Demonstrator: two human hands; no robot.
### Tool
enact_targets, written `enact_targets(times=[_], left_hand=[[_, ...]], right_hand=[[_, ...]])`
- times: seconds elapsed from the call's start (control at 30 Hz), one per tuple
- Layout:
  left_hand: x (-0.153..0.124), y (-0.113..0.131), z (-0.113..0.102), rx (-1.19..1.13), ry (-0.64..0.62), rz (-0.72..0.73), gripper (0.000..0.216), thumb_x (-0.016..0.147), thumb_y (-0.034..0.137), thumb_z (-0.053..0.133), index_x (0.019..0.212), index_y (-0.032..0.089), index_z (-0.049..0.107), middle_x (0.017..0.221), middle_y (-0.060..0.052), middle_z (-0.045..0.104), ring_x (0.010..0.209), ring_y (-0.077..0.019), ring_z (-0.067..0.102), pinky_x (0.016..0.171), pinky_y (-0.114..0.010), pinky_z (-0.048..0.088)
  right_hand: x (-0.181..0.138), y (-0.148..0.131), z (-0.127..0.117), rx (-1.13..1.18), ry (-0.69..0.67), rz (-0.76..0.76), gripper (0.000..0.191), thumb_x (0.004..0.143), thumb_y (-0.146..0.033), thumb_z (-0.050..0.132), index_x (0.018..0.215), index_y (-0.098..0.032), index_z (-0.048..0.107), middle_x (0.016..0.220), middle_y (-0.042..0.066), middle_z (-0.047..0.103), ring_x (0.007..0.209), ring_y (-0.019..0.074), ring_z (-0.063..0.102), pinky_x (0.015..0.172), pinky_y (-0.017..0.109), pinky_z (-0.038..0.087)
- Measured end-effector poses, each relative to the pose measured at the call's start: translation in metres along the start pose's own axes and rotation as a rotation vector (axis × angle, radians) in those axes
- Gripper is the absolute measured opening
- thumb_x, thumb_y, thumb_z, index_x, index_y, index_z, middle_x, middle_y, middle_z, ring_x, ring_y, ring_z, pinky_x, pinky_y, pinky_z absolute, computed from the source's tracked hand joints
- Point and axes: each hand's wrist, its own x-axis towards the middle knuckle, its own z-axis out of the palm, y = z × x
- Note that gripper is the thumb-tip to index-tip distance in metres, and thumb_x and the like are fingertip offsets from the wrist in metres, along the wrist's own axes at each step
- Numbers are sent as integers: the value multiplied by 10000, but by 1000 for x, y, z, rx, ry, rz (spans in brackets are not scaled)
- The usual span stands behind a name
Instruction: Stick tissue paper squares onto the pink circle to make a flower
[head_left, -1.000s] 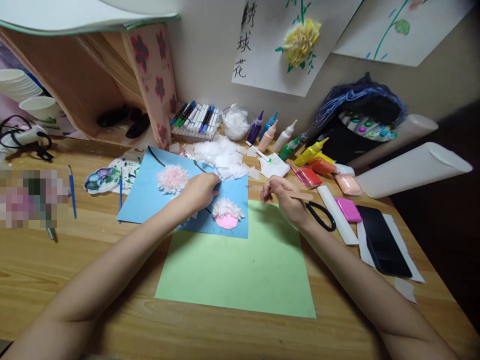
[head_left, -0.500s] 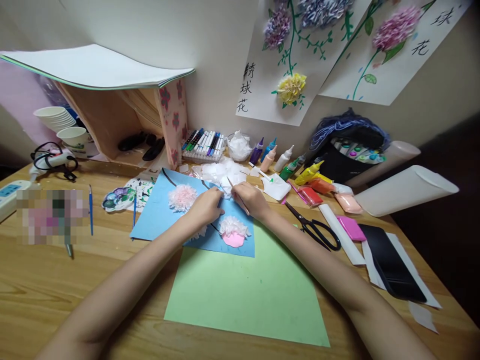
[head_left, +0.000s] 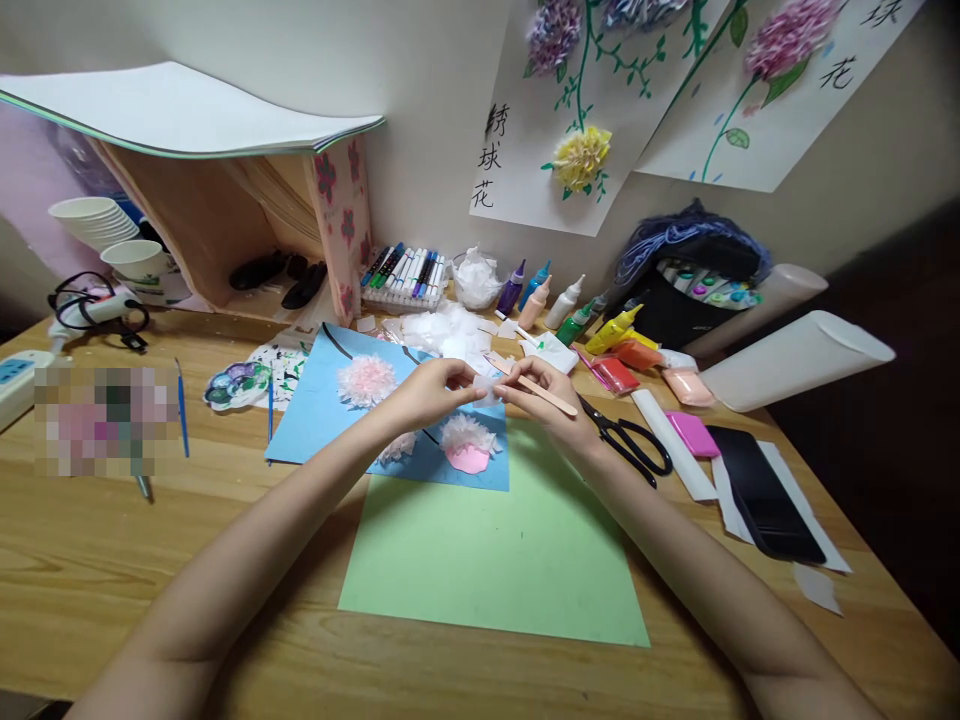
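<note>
A small piece of white tissue paper (head_left: 486, 390) is pinched at its left side by my left hand (head_left: 431, 393). My right hand (head_left: 551, 400) has a flat wooden craft stick (head_left: 553, 396) between its fingers, and its fingertips also touch the tissue's right side. Below both hands lies a blue sheet (head_left: 315, 420) with dark painted stems. It carries a pink-and-white tissue flower (head_left: 367, 381), a paler one (head_left: 397, 447) partly behind my left wrist, and a pink clay disc (head_left: 466, 458) whose upper part is covered in white tissue ruffles (head_left: 469, 433).
A green sheet (head_left: 487, 560) lies under the blue one. Behind are a pile of tissue squares (head_left: 450, 328), paint bottles (head_left: 564, 302) and markers (head_left: 405, 275). Scissors (head_left: 634, 440), clay packs (head_left: 615, 374) and a phone (head_left: 765, 495) are at right; a brush (head_left: 182, 410) is at left.
Both hands have come up off the blue sheet to meet around a tissue piece. The craft stick has tipped from steep to nearly level. The camera view has shifted slightly.
</note>
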Motion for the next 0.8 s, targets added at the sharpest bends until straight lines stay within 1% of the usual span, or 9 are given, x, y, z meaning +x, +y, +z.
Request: enact_targets(times=[0.07,0.17,0.23,0.3,0.37,0.5,0.7,0.77,0.8], left_hand=[[-2,5,2,-38,-5,-25,238,784,339,548,791,120,641,774,-42,662,725,-145,579,633,-240,431],[-9,10,5,-13,-13,-69,190,751,299,572,750,122,643,732,-34,661,693,-144,578,596,-232,410],[-14,10,6,-29,-144,-102,173,736,290,585,729,128,645,712,-33,672,674,-147,597,589,-230,417],[-19,9,8,-78,-324,-134,168,731,290,589,709,133,644,692,-32,682,657,-150,621,589,-228,434],[-22,5,8,-93,-429,-149,160,735,281,582,697,138,644,678,-33,691,658,-151,639,601,-225,445],[-21,-2,5,12,-357,-121,157,728,276,583,713,143,665,690,-37,707,670,-146,631,598,-219,415],[-23,-2,0,143,-360,-83,150,689,260,584,700,164,699,688,-12,704,621,-121,578,540,-207,357],[-24,-2,1,156,-369,-88,144,683,244,582,702,167,702,696,-11,705,617,-118,576,536,-203,354],[-24,-1,1,163,-369,-90,145,687,241,578,703,167,702,694,-11,704,609,-116,574,531,-201,351]], right_hand=[[-8,-3,0,-3,-6,13,241,718,-331,715,798,-181,543,769,4,594,711,142,568,648,257,432],[-21,-3,2,-20,45,-18,207,761,-348,674,788,-183,553,759,10,603,689,143,565,641,268,437],[-29,2,2,5,103,-93,220,842,-382,563,740,-188,552,704,13,601,658,147,558,622,278,431],[-37,8,3,30,148,-186,350,900,-422,432,655,-197,541,604,13,568,587,149,525,570,286,408],[-44,13,3,27,176,-252,449,920,-454,346,588,-208,523,519,9,515,508,148,472,515,292,376],[-52,20,6,-94,210,-327,438,916,-482,357,617,-223,543,553,20,550,527,160,491,522,302,389],[-54,28,3,-420,-26,-519,467,926,-471,332,622,-225,586,564,45,596,549,176,549,558,319,426],[-50,30,-1,-531,-32,-532,394,923,-411,384,676,-218,623,621,60,639,597,185,582,584,322,440],[-47,31,-3,-575,13,-519,344,921,-376,408,724,-215,641,677,68,665,646,193,601,619,327,450]])
